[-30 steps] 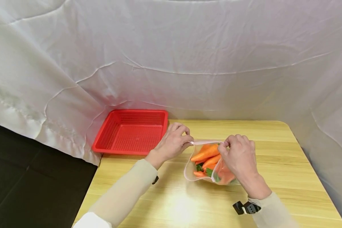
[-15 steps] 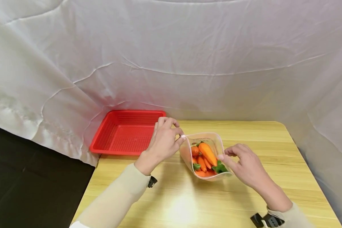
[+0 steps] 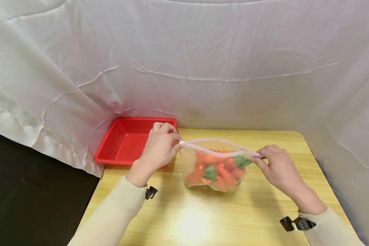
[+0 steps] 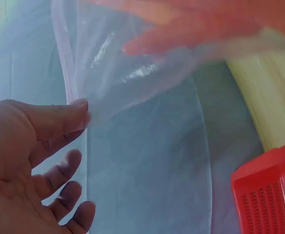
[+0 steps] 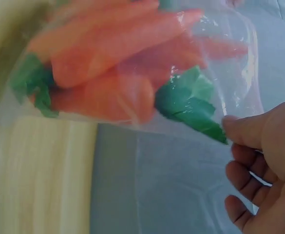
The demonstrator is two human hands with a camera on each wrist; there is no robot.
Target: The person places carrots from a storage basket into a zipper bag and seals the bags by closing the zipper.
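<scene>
light: bright, even, from above me | glare: white hot spot on the table point(image 3: 192, 223) | shadows: soft, under my arms | blur: both wrist views smeared, carrots point(image 5: 113, 63) soft | edges: head view bowed

Hands: two, a left hand point(image 3: 158, 148) and a right hand point(image 3: 278, 168).
Clear zip bags: one bag point(image 3: 213, 167).
Carrots in the bag: several carrots point(image 3: 216, 167); the exact number could not be told.
Red baskets: one basket point(image 3: 126, 140).
Wooden tables: one table point(image 3: 264, 212).
</scene>
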